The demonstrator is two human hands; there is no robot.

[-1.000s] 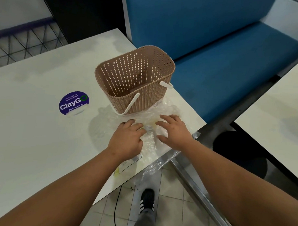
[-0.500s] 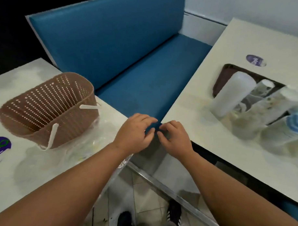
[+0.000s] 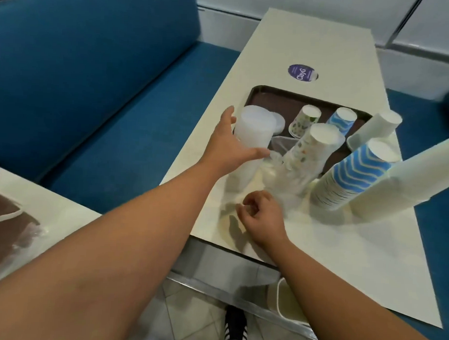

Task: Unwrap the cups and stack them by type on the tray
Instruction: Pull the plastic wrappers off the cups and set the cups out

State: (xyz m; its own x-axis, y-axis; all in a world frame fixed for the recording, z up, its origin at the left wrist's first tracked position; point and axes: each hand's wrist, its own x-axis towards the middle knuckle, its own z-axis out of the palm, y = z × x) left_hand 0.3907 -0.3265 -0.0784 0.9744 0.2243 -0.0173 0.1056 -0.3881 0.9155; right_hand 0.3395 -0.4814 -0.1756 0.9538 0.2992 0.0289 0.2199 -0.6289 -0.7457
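The job right now looks like getting hold of the wrapped stack of clear plastic cups point(image 3: 247, 137). To do it well, grab the stack low and around its middle so it does not tip, and keep it away from the other tall stacks just beside it. Then pull the thin wrap off slowly.

The table point(image 3: 342, 250) holds everything. At its far end sits the brown tray point(image 3: 279, 98). On the tray are one flowery cup point(image 3: 305, 120) and one blue wavy cup point(image 3: 342, 120), both upside down. In front of the tray stand tall stacks: a plain white stack point(image 3: 406, 173), a blue wavy stack point(image 3: 350, 174), and a flowery stack point(image 3: 305, 152) in shiny wrap.

The left hand point(image 3: 229, 144) is spread wide, its thumb and fingers reaching around the clear stack. The right hand point(image 3: 262, 217) is curled near the table edge; I cannot tell if it pinches anything.
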